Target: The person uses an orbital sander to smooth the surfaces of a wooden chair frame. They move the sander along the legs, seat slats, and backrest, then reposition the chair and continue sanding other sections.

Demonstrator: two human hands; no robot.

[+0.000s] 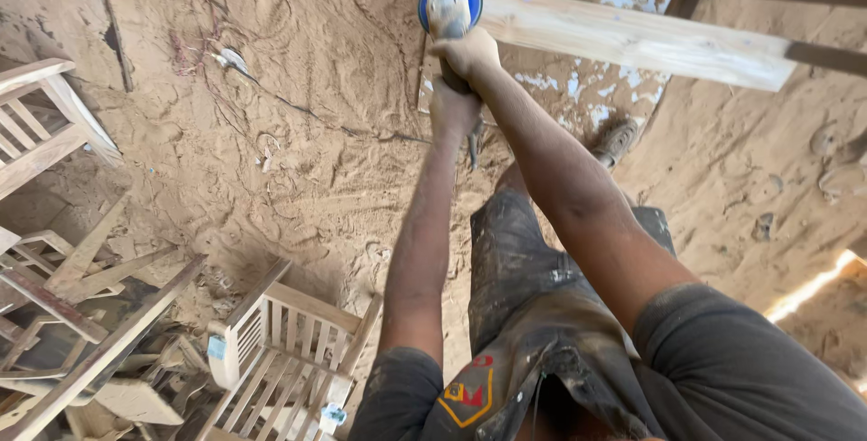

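Sawdust-covered floor [298, 134] under you

You stand on loose, tan sawdust marked with tracks. A thin dark cable [316, 116] trails across it, slatted wooden chair frames [289, 351] lie piled at your lower left, and your shoe [617, 140] presses into the dust near white paint flecks [578, 89].

Even, warm daylight over the sawdust floor [298, 134], bright sunlit strip at the lower right edge, soft shadows beneath the wooden frames [280, 351], wide-angle stretching at the borders, slight softness throughout.
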